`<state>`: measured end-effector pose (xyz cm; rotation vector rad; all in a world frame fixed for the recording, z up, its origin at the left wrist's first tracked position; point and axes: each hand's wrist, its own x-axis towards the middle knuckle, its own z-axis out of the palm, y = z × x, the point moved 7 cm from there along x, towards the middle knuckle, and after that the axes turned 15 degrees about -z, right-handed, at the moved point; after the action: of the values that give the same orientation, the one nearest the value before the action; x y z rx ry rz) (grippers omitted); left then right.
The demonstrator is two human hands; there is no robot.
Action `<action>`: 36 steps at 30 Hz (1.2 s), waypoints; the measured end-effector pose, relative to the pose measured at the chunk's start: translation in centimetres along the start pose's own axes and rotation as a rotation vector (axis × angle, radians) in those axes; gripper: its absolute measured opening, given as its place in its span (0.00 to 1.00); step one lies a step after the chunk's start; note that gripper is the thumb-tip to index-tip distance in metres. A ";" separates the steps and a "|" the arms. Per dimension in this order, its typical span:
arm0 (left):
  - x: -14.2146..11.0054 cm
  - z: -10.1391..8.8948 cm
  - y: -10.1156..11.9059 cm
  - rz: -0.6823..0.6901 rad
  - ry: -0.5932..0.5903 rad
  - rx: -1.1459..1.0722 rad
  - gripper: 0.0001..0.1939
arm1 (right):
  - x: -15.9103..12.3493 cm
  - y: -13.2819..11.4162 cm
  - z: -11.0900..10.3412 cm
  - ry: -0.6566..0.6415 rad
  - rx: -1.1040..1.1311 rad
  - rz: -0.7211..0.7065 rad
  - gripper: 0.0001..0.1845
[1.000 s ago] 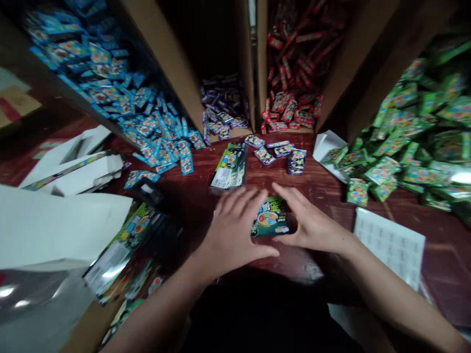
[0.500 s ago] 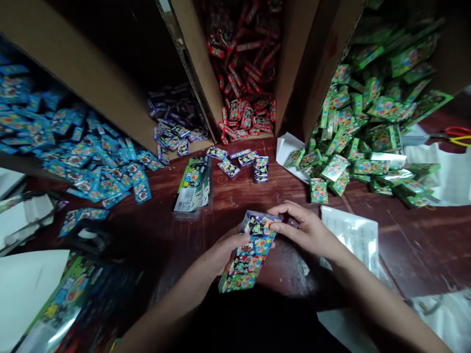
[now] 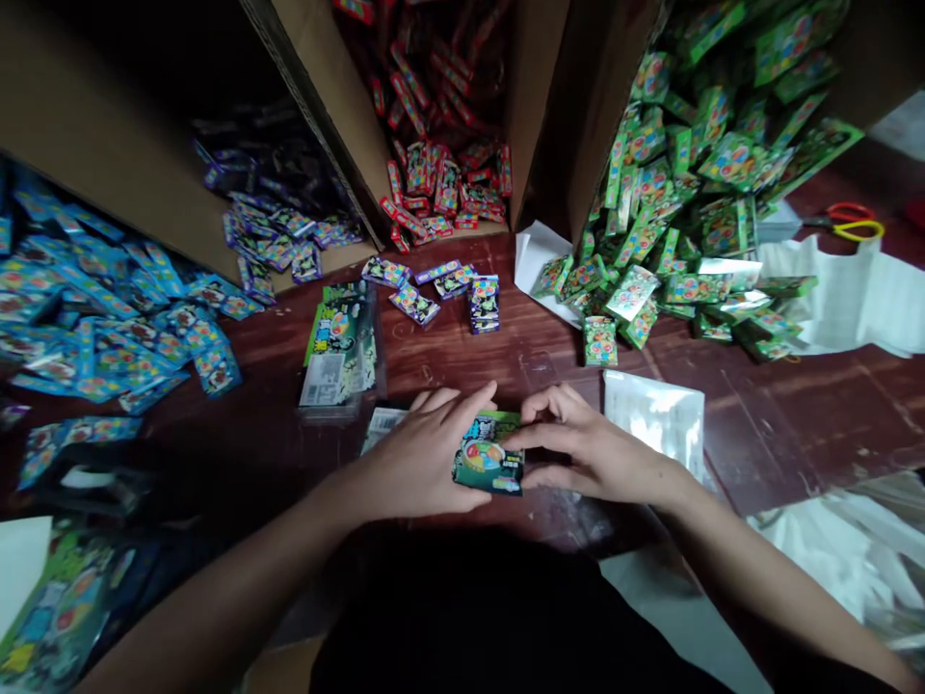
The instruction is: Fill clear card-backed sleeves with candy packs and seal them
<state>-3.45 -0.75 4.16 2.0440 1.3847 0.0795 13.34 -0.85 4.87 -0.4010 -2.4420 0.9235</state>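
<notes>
A long printed box [image 3: 491, 463] with a dark green and black front lies sideways between my hands, low over the table. My left hand [image 3: 426, 453] spans it from above and covers its middle; a pale barcode end shows past the knuckles on the left. The curled fingers of my right hand [image 3: 578, 439] pinch at its right end, index fingertip on the printed face. Beyond it on the table are several small purple boxes [image 3: 415, 304]. Left of those lies another flat printed pack in clear plastic [image 3: 336, 357].
Open cartons at the back spill small blue boxes [image 3: 116, 328], purple boxes [image 3: 278, 236], red boxes [image 3: 444, 188] and green boxes [image 3: 650, 231]. A clear plastic sleeve [image 3: 657, 419] lies right of my right hand. Scissors [image 3: 853, 222] rest far right. Printed packs [image 3: 72, 598] lie lower left.
The box has turned from upright, with its rows of small coloured boxes showing, to sideways with its printed face up. My left hand now lies over it. The view has shifted right.
</notes>
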 end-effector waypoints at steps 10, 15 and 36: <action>-2.7 0.7 1.8 0.009 -0.375 -0.308 0.51 | 1.2 -4.4 0.8 -0.180 0.193 -0.160 0.21; -4.4 1.8 3.2 0.060 -0.482 -0.468 0.48 | 1.1 -6.9 1.7 -0.223 0.320 -0.211 0.14; -4.6 3.6 3.4 0.033 -0.651 -0.552 0.38 | -0.7 -7.0 2.7 -0.133 0.401 -0.161 0.18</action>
<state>-1.36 -7.15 4.62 1.4414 0.8034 -0.1616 11.76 -7.63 7.65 -0.0006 -2.2836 1.3645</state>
